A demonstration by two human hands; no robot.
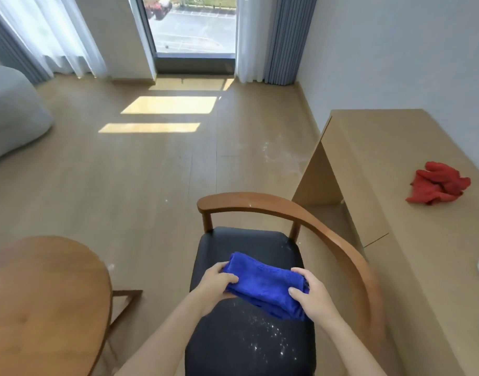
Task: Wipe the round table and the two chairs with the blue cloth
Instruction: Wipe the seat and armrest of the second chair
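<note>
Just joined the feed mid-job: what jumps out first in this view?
The bright blue cloth stands out, gripped at its ends by the left hand and the right hand above the black seat of the wooden chair. White specks dot that seat near the front. A crumpled red cloth lies on the long light counter to the right, and the round table sits at lower left.
</note>
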